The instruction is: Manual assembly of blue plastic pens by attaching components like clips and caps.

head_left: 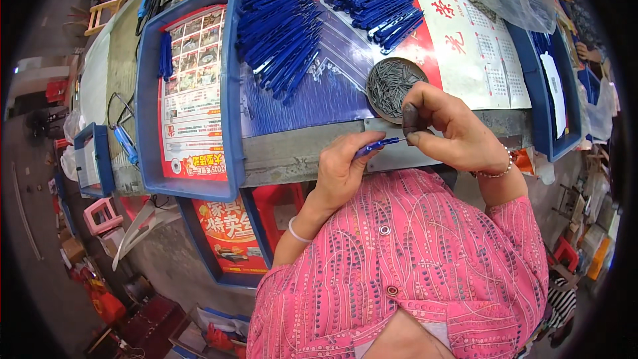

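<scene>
Fitting thin pin point(403, 138), seemingly; left hand point(341, 167) pinches blue piece point(373, 147), right hand point(455, 131) pinches pin, fingertips closed; next needs steady alignment

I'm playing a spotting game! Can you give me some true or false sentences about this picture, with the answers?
1. The left hand holds a blue piece. True.
2. The round bowl is filled with blue sticks. False: it holds thin grey pieces.
3. A beaded bracelet is on the right wrist. True.
4. The shirt is plain green. False: it is pink and patterned.
5. The big left tray holds printed paper. True.
</scene>
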### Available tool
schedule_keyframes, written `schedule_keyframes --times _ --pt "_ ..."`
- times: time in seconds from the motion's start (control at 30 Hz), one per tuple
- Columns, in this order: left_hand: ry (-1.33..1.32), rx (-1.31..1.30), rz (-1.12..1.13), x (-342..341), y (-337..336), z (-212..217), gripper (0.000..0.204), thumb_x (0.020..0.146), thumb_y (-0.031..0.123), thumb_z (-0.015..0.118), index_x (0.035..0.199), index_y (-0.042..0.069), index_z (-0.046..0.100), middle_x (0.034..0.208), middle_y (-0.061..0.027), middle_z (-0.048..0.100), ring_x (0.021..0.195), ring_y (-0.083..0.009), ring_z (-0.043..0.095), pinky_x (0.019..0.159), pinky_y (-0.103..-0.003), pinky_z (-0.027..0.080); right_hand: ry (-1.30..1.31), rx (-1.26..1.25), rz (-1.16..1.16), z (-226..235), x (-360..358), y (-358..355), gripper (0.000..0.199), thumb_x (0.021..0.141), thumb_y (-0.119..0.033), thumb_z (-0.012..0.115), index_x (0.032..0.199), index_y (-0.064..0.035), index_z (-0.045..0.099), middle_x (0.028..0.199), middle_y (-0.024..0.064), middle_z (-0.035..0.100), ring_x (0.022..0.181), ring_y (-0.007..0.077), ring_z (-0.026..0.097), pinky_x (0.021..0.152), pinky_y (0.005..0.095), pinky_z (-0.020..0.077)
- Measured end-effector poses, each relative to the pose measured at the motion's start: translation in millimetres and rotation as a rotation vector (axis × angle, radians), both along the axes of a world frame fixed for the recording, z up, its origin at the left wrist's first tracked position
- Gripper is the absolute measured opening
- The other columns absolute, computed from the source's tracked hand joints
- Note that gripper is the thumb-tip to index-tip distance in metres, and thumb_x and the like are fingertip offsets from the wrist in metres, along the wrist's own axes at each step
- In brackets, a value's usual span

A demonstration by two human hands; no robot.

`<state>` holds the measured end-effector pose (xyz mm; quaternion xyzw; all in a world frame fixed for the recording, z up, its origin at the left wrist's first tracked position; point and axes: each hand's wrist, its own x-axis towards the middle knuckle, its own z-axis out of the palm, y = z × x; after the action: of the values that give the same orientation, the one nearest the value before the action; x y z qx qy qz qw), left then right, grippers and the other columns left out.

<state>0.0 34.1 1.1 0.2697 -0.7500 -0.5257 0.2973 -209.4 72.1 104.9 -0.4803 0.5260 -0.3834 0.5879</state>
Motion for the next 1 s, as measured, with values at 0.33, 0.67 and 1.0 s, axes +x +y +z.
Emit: schedule_keyframes --times 0.33,0.67,1.0 --pt "-0.038 -0.334 0.013 -7 -7 0 0.022 0.082 0.001 0.057 0.103 0.005 0.062 0.084 -0.013 0.065 0.073 -0.0311 0.062 0.066 -0.039 0.047 0.709 -0.305 0.274 -4 4 9 0.022 0.076 0.003 0.058 0.096 -0.0018 0.052 0.085 0.0046 0.058 0.075 0.0122 0.057 0.065 0.0289 0.0459" --pt "0.043 0.147 -0.117 -1 4 -5 0.018 0.094 0.012 0.052 0.107 0.001 0.058 0.089 -0.0094 0.068 0.067 -0.0117 0.061 0.062 -0.024 0.049 -0.242 0.159 0.049 -59 -29 0 0.033 0.079 -0.008 0.07 0.105 0.0001 0.051 0.09 0.0001 0.055 0.081 0.0072 0.054 0.069 0.0213 0.0453" --pt "0.042 0.363 -0.031 0 5 7 0.026 0.096 0.022 0.051 0.104 -0.003 0.054 0.085 -0.0087 0.068 0.059 -0.0062 0.052 0.056 -0.021 0.046 1.087 -0.478 0.118 -99 -43 -38 0.018 0.075 -0.007 0.06 0.091 0.0 0.057 0.083 0.0167 0.054 0.077 0.0359 0.054 0.072 0.0422 0.0442"
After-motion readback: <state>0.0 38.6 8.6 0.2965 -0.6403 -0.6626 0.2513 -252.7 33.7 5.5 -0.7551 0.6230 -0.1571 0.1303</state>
